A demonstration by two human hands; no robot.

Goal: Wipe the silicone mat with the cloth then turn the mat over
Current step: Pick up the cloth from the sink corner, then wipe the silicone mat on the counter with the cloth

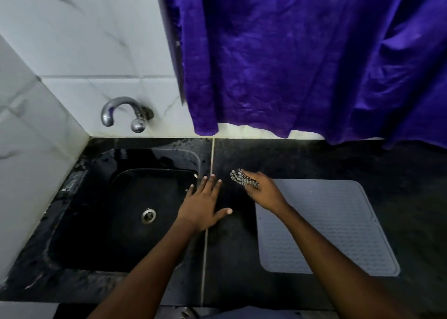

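Gripping a bunched checked cloth [244, 178] at frame centre, the right hand [264, 191] hovers beside the grey silicone mat [333, 226] lying flat at lower right; the left hand [204, 203] lies spread, empty, on the black counter [314, 159].

A black sink [79, 222] with a steel drain [148, 215] is set in the dark counter [314, 159]. A chrome tap [125, 111] juts from white marbled tiles [79, 40]; a purple curtain [302, 57] hangs beside it.

I see the black sunken sink [79, 222] at left in the dark stone surface [229, 246], the grey ribbed silicone mat [333, 229] at right, the checked crumpled cloth [243, 177] between them, the chrome curved tap [121, 111] behind the sink.
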